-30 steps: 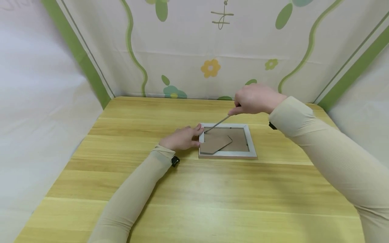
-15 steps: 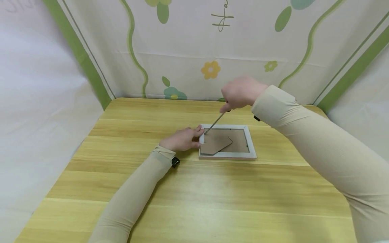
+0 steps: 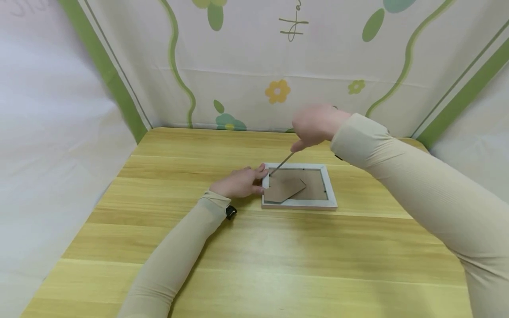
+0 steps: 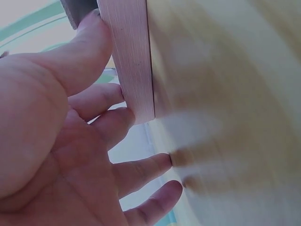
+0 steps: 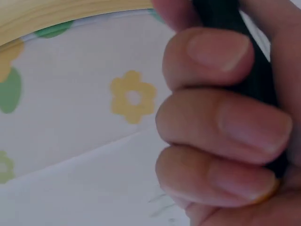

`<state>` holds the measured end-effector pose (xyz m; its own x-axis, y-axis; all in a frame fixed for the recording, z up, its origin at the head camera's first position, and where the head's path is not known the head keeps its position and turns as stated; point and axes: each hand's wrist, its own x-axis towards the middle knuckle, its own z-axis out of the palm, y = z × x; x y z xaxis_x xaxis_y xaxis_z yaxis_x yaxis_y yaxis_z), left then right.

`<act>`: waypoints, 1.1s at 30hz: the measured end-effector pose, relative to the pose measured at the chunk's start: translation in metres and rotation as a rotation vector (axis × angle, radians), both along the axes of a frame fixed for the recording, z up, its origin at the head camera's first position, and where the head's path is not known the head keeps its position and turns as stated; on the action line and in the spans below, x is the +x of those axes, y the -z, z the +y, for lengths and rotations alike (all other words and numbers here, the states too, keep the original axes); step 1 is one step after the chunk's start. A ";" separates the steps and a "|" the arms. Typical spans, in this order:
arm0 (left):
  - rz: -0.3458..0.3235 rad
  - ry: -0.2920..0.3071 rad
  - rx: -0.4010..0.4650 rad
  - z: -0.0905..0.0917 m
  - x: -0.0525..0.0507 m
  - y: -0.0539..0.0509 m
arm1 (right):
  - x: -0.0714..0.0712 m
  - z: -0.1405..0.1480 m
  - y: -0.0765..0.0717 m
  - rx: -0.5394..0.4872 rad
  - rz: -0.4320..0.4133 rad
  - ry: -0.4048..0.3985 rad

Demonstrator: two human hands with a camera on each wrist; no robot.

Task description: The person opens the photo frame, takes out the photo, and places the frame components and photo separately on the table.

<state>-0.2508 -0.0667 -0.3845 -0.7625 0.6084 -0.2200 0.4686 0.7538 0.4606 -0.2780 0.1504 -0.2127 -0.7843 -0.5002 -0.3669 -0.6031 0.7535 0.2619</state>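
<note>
A picture frame (image 3: 331, 187) lies back side up on the table, with a brown backing board (image 3: 316, 179) and a brown flap (image 3: 280, 191). My left hand (image 3: 240, 182) touches its left edge; in the left wrist view, the thumb and fingers of this hand (image 4: 70, 132) rest along the frame's side (image 4: 129, 56), while two fingertips reach down to the tabletop. Above the frame, my right hand (image 3: 318, 123) grips a tool whose thin shaft (image 3: 283, 163) slants down to the backing's upper left corner. Curled fingers of that hand (image 5: 216, 113) wrap its dark handle (image 5: 265, 84) in the right wrist view.
The wooden table (image 3: 254, 256) extends around the frame. Behind its far edge hangs a pale curtain (image 3: 238, 57) printed with flowers and green lines; more pale cloth (image 3: 59, 132) stands at the left.
My right hand has moved left and is lower than at the earliest frame, so the tool's shaft stands steeper. Its tip stays at the frame's upper left corner. My left hand stays on the frame.
</note>
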 end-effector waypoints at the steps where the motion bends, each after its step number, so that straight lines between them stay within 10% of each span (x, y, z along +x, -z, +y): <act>1: 0.002 0.000 0.000 0.000 0.000 0.001 | -0.002 0.007 0.005 -0.025 -0.026 0.003; 16: 0.006 -0.017 0.000 -0.004 0.002 0.004 | -0.007 0.098 0.092 -0.407 -0.091 -0.012; 33: 0.025 -0.032 -0.030 -0.007 0.008 -0.001 | -0.003 0.049 0.045 -0.245 -0.029 -0.026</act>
